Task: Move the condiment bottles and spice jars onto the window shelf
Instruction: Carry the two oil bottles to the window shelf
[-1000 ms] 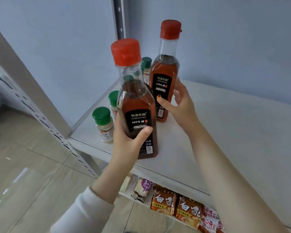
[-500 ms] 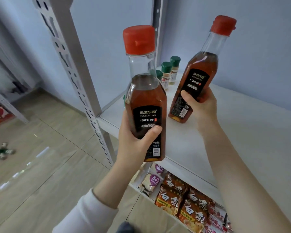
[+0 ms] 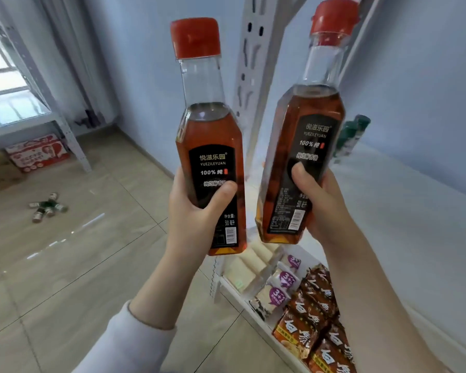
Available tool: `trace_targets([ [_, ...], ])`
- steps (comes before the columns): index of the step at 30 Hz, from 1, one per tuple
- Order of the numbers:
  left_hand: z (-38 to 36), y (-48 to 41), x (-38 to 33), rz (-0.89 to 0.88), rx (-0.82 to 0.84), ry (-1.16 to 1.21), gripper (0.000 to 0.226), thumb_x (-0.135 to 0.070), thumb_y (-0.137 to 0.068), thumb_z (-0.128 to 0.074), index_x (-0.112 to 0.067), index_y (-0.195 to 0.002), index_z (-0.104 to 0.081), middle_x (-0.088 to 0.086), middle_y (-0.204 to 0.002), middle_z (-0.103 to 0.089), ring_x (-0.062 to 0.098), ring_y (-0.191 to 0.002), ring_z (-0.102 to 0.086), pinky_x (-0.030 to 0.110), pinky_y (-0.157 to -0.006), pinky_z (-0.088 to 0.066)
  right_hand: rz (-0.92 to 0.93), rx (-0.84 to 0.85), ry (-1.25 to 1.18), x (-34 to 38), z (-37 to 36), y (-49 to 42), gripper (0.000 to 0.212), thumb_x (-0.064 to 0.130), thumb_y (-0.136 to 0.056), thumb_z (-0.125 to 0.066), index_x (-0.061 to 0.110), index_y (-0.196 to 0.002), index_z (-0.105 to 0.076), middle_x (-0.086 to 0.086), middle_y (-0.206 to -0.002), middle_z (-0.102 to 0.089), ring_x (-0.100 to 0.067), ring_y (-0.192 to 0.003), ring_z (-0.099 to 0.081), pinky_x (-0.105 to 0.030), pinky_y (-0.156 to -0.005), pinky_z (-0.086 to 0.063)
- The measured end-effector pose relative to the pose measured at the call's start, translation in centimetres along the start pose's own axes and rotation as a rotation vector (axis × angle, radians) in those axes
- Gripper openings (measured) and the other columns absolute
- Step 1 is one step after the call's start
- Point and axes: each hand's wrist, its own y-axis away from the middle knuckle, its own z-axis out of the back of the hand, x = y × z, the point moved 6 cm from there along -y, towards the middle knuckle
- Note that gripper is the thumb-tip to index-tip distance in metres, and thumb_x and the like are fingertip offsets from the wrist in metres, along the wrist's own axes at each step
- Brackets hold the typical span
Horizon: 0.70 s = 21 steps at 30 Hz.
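Bottles both airborne: right bottle (image 3: 307, 125), on white rack (image 3: 414, 211) one second ago, now gripped in right hand (image 3: 323, 208), fingers curled round label; left bottle (image 3: 210, 146) same in left hand (image 3: 197, 211). Green-capped spice jars (image 3: 353, 135) remain behind right fingers. Far left of left fingers, window shelf (image 3: 24, 125): carry likely next.

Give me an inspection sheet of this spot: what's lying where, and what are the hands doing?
Surface: white shelf, green-capped spice jars at its back, blurred.
Job's things: left bottle and right bottle, red-capped, amber liquid, both held clear of the shelf.
Clutter: snack packets below the shelf; small jars on the floor; red carton.
Hands: left hand grips the left bottle, right hand the right bottle.
Cables: nothing seen.
Surroundings: tiled floor, blue wall, window at left.
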Motion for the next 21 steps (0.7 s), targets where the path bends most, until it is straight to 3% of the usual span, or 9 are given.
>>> trace_targets([
  [5,12.3,-2.8,0.4,0.017,-0.109,-0.064,0.040,-0.049,-0.057,-0.062,-0.029,-0.090,-0.053,-0.016,-0.077,-0.066,0.003,-0.074,-0.065,0.015,-0.061,-0.050,-0.058,0.141,-0.018,-3.7,-13.1,-3.1,0.096,0.063,-0.046,-0.080,0.009,-0.121,-0.053,-0.011,-0.108,-0.069,-0.028,-0.098,-0.067,-0.042,-0.082,-0.055],
  [9,23.0,-4.5,1.6,0.050,-0.200,-0.127,0.040,-0.051,-0.056,-0.061,-0.030,-0.090,-0.053,-0.019,-0.077,-0.066,0.000,-0.073,-0.065,0.012,-0.059,-0.049,-0.163,0.244,-0.072,-8.7,-23.9,-5.0,0.088,0.057,-0.046,-0.083,0.010,-0.115,-0.055,-0.010,-0.097,-0.072,-0.028,-0.090,-0.069,-0.039,-0.074,-0.056],
  [13,32.6,-5.2,3.1,0.124,-0.339,-0.208,0.044,-0.056,-0.057,-0.061,-0.030,-0.090,-0.053,-0.007,-0.084,-0.066,0.003,-0.075,-0.065,0.018,-0.063,-0.051,-0.255,0.341,-0.061,-12.6,-33.5,-6.7,0.087,0.052,-0.049,-0.083,0.008,-0.117,-0.053,-0.014,-0.101,-0.070,-0.029,-0.090,-0.069,-0.038,-0.074,-0.056],
  [19,43.2,-7.9,5.6,0.210,-0.515,-0.224,0.043,-0.048,-0.062,-0.076,-0.027,-0.091,-0.053,-0.005,-0.085,-0.065,0.001,-0.074,-0.065,0.014,-0.060,-0.050,-0.353,0.444,-0.037,-17.6,-44.5,-10.8,0.059,0.039,-0.065,-0.072,0.012,-0.115,-0.056,-0.012,-0.107,-0.068,-0.027,-0.094,-0.068,-0.041,-0.081,-0.056],
  [21,45.8,-9.7,7.0,0.245,-0.583,-0.209,0.036,-0.045,-0.066,-0.072,-0.026,-0.091,-0.054,-0.004,-0.085,-0.066,0.004,-0.075,-0.066,0.018,-0.061,-0.052,-0.379,0.473,-0.027,-19.2,-47.2,-13.0,0.044,0.034,-0.069,-0.069,0.018,-0.109,-0.058,-0.010,-0.105,-0.069,-0.027,-0.095,-0.068,-0.044,-0.085,-0.055],
])
